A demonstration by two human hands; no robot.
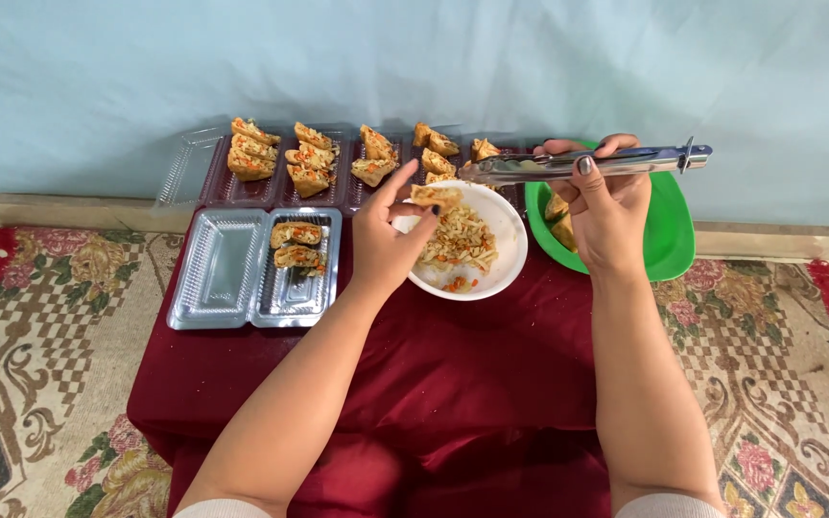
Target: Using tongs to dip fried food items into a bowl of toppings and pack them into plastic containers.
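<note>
My left hand (386, 235) holds a piece of fried tofu (436, 197) over the white bowl (509, 259), which contains shredded vegetable filling (458, 245). My right hand (606, 206) grips metal tongs (578, 165) held level, their tips pointing left near the tofu piece. Behind my right hand is a green plate (674, 230) with more tofu pieces (558, 221). An open clear plastic box (232, 269) holds two stuffed pieces (296, 245).
Several clear trays (189, 168) of stuffed tofu line the back of a low table under a dark red cloth (453, 374). A patterned rug (40, 326) covers the floor on both sides. A pale blue wall stands behind.
</note>
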